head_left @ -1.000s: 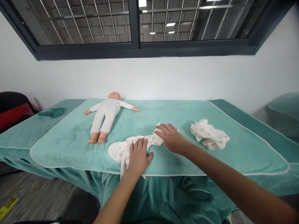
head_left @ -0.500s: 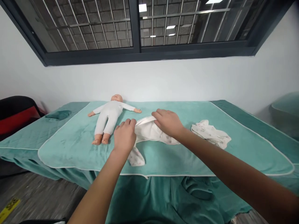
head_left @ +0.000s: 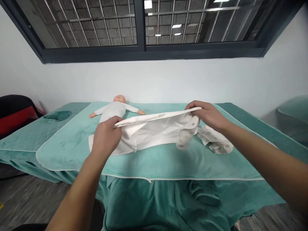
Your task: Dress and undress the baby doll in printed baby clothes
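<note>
White baby garment (head_left: 154, 131) strung btwn L hand (head_left: 107, 134) & R hand (head_left: 207, 114), fingers pinched on its edge; doll (head_left: 113, 110) @ garment's 10 o'clock.

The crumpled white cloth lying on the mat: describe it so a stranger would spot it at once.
Below the dark-framed window lies a light green mat with white edging. On its right-hand part, just below the right hand in view, is the crumpled white cloth. Unlike the white garment stretched between that and the left hand, it sits bunched up, held by neither.
</note>
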`<state>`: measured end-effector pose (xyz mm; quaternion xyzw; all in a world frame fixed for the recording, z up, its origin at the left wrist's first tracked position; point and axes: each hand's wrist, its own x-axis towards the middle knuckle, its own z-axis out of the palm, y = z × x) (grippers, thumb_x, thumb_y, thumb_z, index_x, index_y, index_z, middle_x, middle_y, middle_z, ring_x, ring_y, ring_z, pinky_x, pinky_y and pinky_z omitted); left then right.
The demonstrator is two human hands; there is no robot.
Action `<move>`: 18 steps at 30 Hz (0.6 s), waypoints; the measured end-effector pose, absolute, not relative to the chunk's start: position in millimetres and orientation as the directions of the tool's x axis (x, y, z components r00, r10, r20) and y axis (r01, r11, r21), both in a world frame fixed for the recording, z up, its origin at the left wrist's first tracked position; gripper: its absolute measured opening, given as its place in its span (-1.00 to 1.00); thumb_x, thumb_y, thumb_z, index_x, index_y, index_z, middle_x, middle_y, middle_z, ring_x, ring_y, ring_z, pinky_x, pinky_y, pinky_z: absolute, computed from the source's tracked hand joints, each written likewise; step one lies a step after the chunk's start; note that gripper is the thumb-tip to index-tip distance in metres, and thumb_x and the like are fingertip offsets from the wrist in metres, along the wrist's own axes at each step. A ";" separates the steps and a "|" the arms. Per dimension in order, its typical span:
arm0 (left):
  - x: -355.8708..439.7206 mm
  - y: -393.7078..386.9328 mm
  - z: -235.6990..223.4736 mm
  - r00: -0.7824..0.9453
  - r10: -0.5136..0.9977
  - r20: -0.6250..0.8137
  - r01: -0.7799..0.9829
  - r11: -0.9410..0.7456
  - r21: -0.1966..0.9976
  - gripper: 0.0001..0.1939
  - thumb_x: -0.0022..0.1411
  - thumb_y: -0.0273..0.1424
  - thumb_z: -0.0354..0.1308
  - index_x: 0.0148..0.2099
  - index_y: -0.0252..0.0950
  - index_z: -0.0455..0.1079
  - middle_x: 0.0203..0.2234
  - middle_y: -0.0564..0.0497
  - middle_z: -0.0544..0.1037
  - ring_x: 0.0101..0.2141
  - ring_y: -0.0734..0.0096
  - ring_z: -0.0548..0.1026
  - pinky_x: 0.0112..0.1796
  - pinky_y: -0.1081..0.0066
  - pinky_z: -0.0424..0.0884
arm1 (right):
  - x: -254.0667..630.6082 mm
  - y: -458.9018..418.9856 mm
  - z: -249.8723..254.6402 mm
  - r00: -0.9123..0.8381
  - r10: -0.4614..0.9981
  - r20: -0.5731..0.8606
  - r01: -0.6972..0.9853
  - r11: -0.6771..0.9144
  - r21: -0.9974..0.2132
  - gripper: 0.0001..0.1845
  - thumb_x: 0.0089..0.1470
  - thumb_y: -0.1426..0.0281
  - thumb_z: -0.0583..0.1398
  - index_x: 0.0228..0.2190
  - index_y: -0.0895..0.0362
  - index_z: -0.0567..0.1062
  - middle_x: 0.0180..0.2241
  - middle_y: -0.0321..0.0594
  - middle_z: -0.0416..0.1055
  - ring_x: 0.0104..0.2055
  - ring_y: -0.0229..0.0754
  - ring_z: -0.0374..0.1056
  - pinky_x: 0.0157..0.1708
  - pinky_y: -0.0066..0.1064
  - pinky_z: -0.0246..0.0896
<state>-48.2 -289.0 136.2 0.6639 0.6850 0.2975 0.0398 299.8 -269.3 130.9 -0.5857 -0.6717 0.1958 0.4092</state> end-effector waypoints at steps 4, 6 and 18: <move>-48.7 -295.5 151.6 -0.213 0.939 0.271 0.679 -0.057 0.732 -0.73 0.11 -0.32 0.05 -0.23 -0.25 0.53 -0.43 0.08 0.54 -0.36 0.31 0.46 -0.39 0.45 0.32 | 320.2 -274.8 148.2 0.048 0.989 0.142 0.564 0.090 -0.821 -0.73 -0.01 0.25 0.16 -0.30 0.11 0.53 -0.45 -0.24 0.44 -0.48 -0.20 0.30 -0.55 -0.43 0.09; -49.5 -296.1 149.9 -0.237 0.947 0.215 0.635 -0.016 0.772 -0.71 0.12 -0.26 0.07 -0.22 -0.26 0.53 -0.41 0.08 0.55 -0.36 0.31 0.46 -0.40 0.45 0.33 | 330.4 -270.8 144.1 -0.022 0.999 0.025 0.683 0.033 -0.730 -0.74 -0.03 0.26 0.17 -0.31 0.09 0.55 -0.40 -0.19 0.49 -0.45 -0.16 0.35 -0.52 -0.41 0.13; -96.6 -295.5 53.1 -0.066 0.998 -0.021 0.770 0.065 0.634 -0.61 0.19 -0.07 0.00 -0.23 -0.22 0.51 -0.35 0.05 0.60 -0.22 0.18 0.53 -0.24 0.39 0.43 | 348.1 -281.6 53.6 -0.088 0.974 -0.209 0.682 -0.094 -0.726 -0.66 0.11 0.14 0.11 -0.25 0.03 0.58 -0.16 -0.19 0.56 -0.15 -0.05 0.48 -0.18 -0.33 0.34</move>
